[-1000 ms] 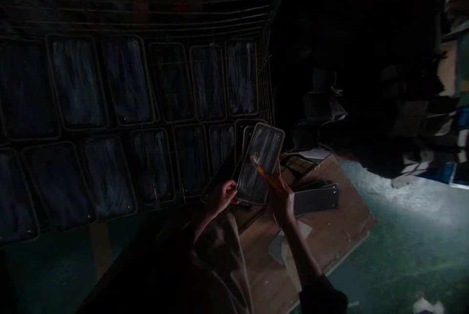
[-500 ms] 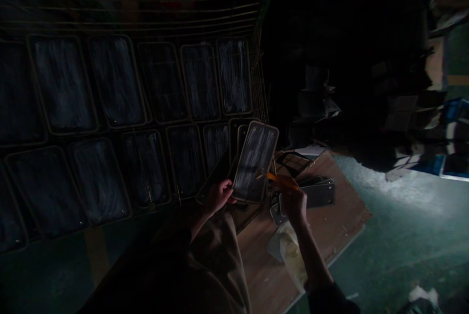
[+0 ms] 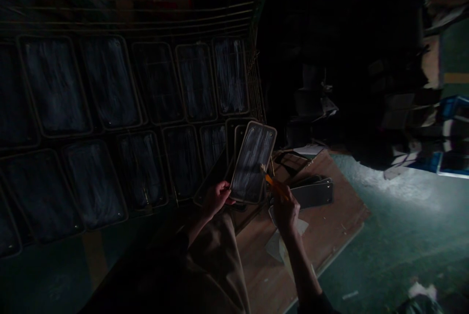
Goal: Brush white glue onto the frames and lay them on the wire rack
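My left hand [image 3: 217,196] grips the lower left edge of a dark rectangular panel [image 3: 252,157] with rounded corners, a paler rim and whitish streaks on its face. The panel is tilted, its top leaning right. In my right hand [image 3: 286,209] is a brush [image 3: 271,180] with an orange handle, its pale tip at the panel's right side. Just right of that hand, several similar dark panels [image 3: 313,195] lie stacked on a wooden board. Below the same hand sits a pale plastic bag or wrapper [image 3: 286,250], partly hidden by my forearm.
Two rows of streaked dark panels [image 3: 54,84] stand on the left against a wire rack [image 3: 146,23]. The wooden board [image 3: 264,275] lies under the work, with green floor [image 3: 395,236] beyond it. Dark stacked items and a blue crate [image 3: 454,109] are at the right.
My right hand has moved slightly left and down, and the brush tip now points more upward at the panel's right side. My left hand keeps its grip. The view has shifted slightly.
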Available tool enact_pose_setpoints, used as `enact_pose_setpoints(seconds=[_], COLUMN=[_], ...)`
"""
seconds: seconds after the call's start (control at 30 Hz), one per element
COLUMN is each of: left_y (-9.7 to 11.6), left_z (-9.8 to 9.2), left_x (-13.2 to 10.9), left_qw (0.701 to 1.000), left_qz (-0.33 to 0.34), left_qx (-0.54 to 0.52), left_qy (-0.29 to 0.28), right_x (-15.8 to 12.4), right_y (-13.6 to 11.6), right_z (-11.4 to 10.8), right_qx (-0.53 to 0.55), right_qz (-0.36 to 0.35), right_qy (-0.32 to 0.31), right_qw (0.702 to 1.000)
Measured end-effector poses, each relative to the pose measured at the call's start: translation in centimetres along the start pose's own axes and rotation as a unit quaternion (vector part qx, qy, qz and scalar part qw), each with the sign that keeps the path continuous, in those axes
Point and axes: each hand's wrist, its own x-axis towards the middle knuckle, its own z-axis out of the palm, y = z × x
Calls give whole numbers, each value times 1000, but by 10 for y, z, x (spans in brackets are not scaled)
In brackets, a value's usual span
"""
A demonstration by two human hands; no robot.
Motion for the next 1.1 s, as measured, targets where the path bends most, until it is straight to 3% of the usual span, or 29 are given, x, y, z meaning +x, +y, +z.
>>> enact_pose_setpoints(seconds=[0.23, 0.4, 0.53, 0.67, 0.73, 0.97, 1.1], left_y=[2, 6, 7, 1, -3, -8, -8], left_z=[-1, -1, -1, -3, -4, -6, -5], left_x=[0, -3, -1, 4, 6, 8, 8], left_qw=[1000, 1000, 1000, 999, 999, 998, 999], left_qz=[-19, -24, -19, -17, -9, 1, 9], left_qx=[12, 3, 4, 36, 46, 55, 43], left_qy=[-6, -11, -13, -13, -10, -16, -13], right_x=[-47, -60, -51, -15, 10, 83, 113], right_y=[-5, -20, -20, -9, -9, -34, -35], right_z=[-4, -9, -15, -22, -25, -21, 0], right_qx=[-16, 2, 19, 36, 36, 52, 50], right_qz=[72, 65, 65, 52, 47, -20, -82], right_qy=[-56, -90, -152, -199, -174, 43, 70], right_qw=[996, 994, 986, 978, 983, 998, 993])
